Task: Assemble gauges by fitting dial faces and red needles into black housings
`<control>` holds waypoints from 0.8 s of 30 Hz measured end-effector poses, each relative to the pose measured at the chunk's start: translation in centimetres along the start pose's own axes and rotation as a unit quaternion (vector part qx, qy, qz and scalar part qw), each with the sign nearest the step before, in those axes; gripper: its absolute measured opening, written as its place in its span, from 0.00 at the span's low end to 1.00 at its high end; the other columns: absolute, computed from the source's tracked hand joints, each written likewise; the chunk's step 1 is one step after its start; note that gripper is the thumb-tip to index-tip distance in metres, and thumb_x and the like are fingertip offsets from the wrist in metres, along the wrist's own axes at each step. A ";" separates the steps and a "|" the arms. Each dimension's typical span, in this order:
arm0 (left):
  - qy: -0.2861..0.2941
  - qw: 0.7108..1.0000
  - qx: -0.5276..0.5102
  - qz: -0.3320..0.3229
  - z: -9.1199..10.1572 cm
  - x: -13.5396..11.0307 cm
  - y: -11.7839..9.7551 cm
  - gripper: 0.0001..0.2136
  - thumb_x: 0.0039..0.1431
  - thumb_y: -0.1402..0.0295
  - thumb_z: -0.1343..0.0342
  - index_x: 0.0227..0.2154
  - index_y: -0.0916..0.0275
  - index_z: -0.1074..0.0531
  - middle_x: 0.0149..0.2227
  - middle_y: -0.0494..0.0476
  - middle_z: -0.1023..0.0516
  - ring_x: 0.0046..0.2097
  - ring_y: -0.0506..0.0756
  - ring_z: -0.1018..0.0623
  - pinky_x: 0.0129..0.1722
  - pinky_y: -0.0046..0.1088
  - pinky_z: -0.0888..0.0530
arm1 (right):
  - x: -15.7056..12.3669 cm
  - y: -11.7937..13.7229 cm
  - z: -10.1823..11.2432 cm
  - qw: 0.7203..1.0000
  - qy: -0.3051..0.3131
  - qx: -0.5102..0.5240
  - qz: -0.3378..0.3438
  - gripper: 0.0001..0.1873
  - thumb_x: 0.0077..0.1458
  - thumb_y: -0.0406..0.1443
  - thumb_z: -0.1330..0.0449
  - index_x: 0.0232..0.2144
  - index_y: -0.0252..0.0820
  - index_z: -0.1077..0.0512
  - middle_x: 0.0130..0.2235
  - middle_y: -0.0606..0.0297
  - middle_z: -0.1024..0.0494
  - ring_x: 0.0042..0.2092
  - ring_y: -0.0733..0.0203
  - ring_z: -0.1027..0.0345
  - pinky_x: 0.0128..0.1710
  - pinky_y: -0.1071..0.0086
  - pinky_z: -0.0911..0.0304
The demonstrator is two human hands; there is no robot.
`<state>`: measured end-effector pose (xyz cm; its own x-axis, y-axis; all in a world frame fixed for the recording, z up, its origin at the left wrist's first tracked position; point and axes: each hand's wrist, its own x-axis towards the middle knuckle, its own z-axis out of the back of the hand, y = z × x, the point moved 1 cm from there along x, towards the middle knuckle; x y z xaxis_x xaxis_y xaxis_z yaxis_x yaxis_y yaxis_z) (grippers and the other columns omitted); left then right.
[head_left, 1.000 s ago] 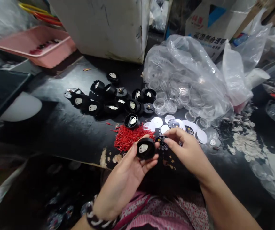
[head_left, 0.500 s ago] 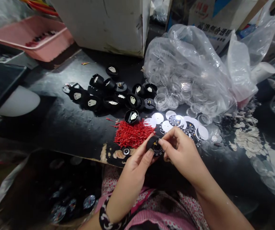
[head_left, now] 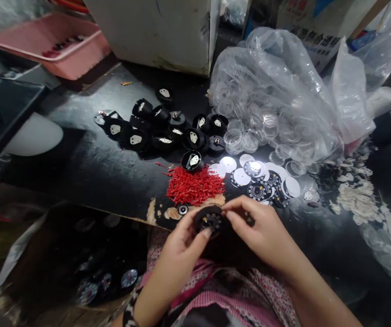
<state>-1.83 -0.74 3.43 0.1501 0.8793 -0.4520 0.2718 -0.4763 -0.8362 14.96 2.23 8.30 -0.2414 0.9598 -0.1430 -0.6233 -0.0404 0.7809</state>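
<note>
My left hand (head_left: 178, 252) grips a round black housing (head_left: 209, 220) by its rim, with a printed dial face showing inside it. My right hand (head_left: 255, 229) pinches at the same housing from the right, thumb and forefinger on its upper edge. Both hands are just above the table's near edge, over my lap. Behind them lies a heap of small red pointers (head_left: 195, 186). Further right lie loose white and printed dial discs (head_left: 260, 181). A cluster of several black housings (head_left: 168, 129) sits beyond the red heap.
A clear plastic bag of transparent rings (head_left: 270, 100) fills the back right. A white box (head_left: 161, 32) stands at the back, a pink tray (head_left: 52, 47) at the far left. White scraps (head_left: 355, 200) litter the right side. A small metal washer (head_left: 182, 209) lies near my left hand.
The housing showed its open back in my left hand; a dial disc held by my right hand has gone onto it. Both hands have drawn nearer to my body.
</note>
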 end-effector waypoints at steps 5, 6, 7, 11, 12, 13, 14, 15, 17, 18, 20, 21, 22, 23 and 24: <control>-0.083 0.986 -0.147 -0.008 0.4 0.3 -0.8 0.13 0.57 0.65 0.39 0.46 0.58 0.26 0.49 0.56 0.20 0.53 0.60 0.22 0.56 0.39 0.27 | 4.1 -0.1 -1.2 0.956 -0.038 -0.286 0.046 0.05 0.60 0.32 0.45 0.35 0.38 0.28 0.36 0.59 0.23 0.40 0.53 0.31 0.40 0.60 0.42; -0.090 0.982 -0.168 -0.011 0.3 0.4 -0.9 0.13 0.58 0.65 0.39 0.46 0.59 0.26 0.49 0.58 0.20 0.53 0.60 0.22 0.56 0.40 0.27 | 4.5 -0.2 -1.5 0.948 -0.035 -0.313 0.049 0.05 0.60 0.33 0.44 0.35 0.37 0.28 0.36 0.58 0.23 0.39 0.52 0.31 0.40 0.60 0.43; -0.093 0.978 -0.184 -0.016 0.1 0.5 -1.0 0.13 0.58 0.65 0.40 0.46 0.59 0.26 0.49 0.58 0.20 0.54 0.61 0.23 0.57 0.41 0.28 | 4.7 -0.3 -1.7 0.943 -0.035 -0.327 0.050 0.05 0.60 0.33 0.44 0.34 0.37 0.29 0.35 0.58 0.23 0.39 0.52 0.31 0.39 0.60 0.43; -0.092 0.973 -0.209 -0.023 -0.3 0.8 -1.3 0.13 0.59 0.65 0.41 0.46 0.58 0.27 0.49 0.57 0.20 0.57 0.60 0.25 0.61 0.43 0.32 | 4.5 -0.7 -1.4 0.956 -0.057 -0.283 0.046 0.04 0.59 0.32 0.43 0.32 0.39 0.30 0.34 0.62 0.23 0.38 0.55 0.30 0.40 0.62 0.43; -0.089 0.973 -0.210 -0.025 -0.4 0.8 -1.3 0.13 0.59 0.65 0.41 0.47 0.57 0.27 0.48 0.56 0.20 0.57 0.60 0.25 0.61 0.43 0.33 | 4.3 -0.9 -1.2 0.962 -0.067 -0.261 0.042 0.03 0.58 0.32 0.43 0.32 0.39 0.30 0.34 0.62 0.23 0.38 0.56 0.30 0.40 0.63 0.43; -0.085 0.974 -0.210 -0.028 -0.5 0.9 -1.4 0.13 0.59 0.65 0.40 0.47 0.57 0.27 0.48 0.56 0.20 0.57 0.60 0.25 0.62 0.43 0.34 | 4.2 -1.0 -1.0 0.967 -0.077 -0.241 0.039 0.02 0.58 0.31 0.43 0.33 0.40 0.30 0.34 0.63 0.23 0.37 0.57 0.30 0.40 0.63 0.42; -0.081 0.974 -0.210 -0.031 -0.7 0.9 -1.4 0.13 0.58 0.65 0.40 0.47 0.57 0.27 0.48 0.55 0.19 0.57 0.59 0.25 0.62 0.42 0.34 | 4.2 -1.2 -0.8 0.970 -0.087 -0.222 0.034 0.03 0.57 0.30 0.43 0.33 0.40 0.30 0.34 0.63 0.23 0.37 0.57 0.30 0.39 0.64 0.42; -0.077 0.974 -0.208 -0.036 -0.8 0.9 -1.4 0.13 0.58 0.65 0.40 0.47 0.56 0.27 0.48 0.55 0.19 0.57 0.59 0.25 0.62 0.42 0.34 | 4.2 -1.4 -0.6 0.974 -0.097 -0.205 0.027 0.03 0.57 0.30 0.43 0.34 0.40 0.29 0.34 0.62 0.23 0.36 0.57 0.30 0.39 0.64 0.41; -0.074 0.976 -0.199 -0.045 -1.0 1.0 -1.2 0.13 0.58 0.64 0.40 0.46 0.56 0.27 0.48 0.54 0.20 0.58 0.58 0.26 0.61 0.40 0.34 | 4.2 -1.6 -0.5 0.980 -0.115 -0.163 0.005 0.04 0.56 0.29 0.44 0.35 0.39 0.30 0.34 0.62 0.23 0.36 0.58 0.30 0.37 0.66 0.40; -0.071 0.978 -0.188 -0.048 -1.1 1.0 -1.0 0.12 0.59 0.64 0.41 0.46 0.55 0.27 0.48 0.54 0.20 0.58 0.59 0.26 0.61 0.39 0.33 | 4.1 -1.6 -0.5 0.983 -0.122 -0.139 -0.005 0.04 0.56 0.29 0.44 0.35 0.40 0.30 0.34 0.61 0.23 0.35 0.58 0.30 0.37 0.66 0.39; -0.065 0.985 -0.147 -0.059 -1.3 1.0 -0.5 0.13 0.59 0.62 0.42 0.47 0.55 0.27 0.49 0.55 0.20 0.58 0.60 0.26 0.59 0.39 0.31 | 3.9 -1.4 -0.6 0.987 -0.122 -0.099 -0.017 0.04 0.55 0.29 0.44 0.33 0.40 0.30 0.33 0.62 0.23 0.35 0.59 0.30 0.36 0.67 0.38; -0.064 0.988 -0.122 -0.065 -1.3 1.1 -0.3 0.14 0.59 0.61 0.42 0.48 0.55 0.27 0.50 0.55 0.21 0.57 0.60 0.26 0.58 0.39 0.30 | 3.6 -1.1 -0.7 0.990 -0.112 -0.090 -0.014 0.04 0.55 0.29 0.44 0.33 0.41 0.31 0.33 0.63 0.23 0.35 0.59 0.30 0.36 0.67 0.38; -0.067 0.990 -0.099 -0.071 -1.4 1.2 -0.1 0.14 0.59 0.61 0.42 0.48 0.55 0.27 0.50 0.56 0.21 0.57 0.60 0.26 0.58 0.39 0.30 | 3.3 -0.8 -0.8 0.991 -0.099 -0.089 -0.005 0.04 0.55 0.29 0.43 0.33 0.41 0.31 0.33 0.63 0.24 0.35 0.59 0.30 0.36 0.67 0.38; -0.072 0.991 -0.082 -0.077 -1.4 1.3 0.0 0.15 0.59 0.60 0.42 0.48 0.54 0.27 0.51 0.56 0.21 0.57 0.61 0.26 0.58 0.39 0.30 | 3.0 -0.4 -0.9 0.992 -0.086 -0.092 0.007 0.04 0.55 0.29 0.43 0.33 0.42 0.31 0.33 0.64 0.24 0.35 0.59 0.30 0.36 0.67 0.38; -0.077 0.991 -0.075 -0.082 -1.5 1.4 0.1 0.15 0.59 0.60 0.42 0.48 0.54 0.27 0.51 0.56 0.22 0.56 0.61 0.25 0.57 0.38 0.29 | 2.7 -0.1 -0.9 0.992 -0.078 -0.096 0.019 0.04 0.55 0.29 0.42 0.33 0.42 0.31 0.33 0.64 0.23 0.35 0.59 0.30 0.36 0.67 0.38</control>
<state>-0.16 0.41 3.20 -0.0512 0.9293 -0.3657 0.4211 -0.3120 -0.8517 13.71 4.54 7.26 -0.1590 0.9872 -0.0081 -0.7499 -0.1154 0.6514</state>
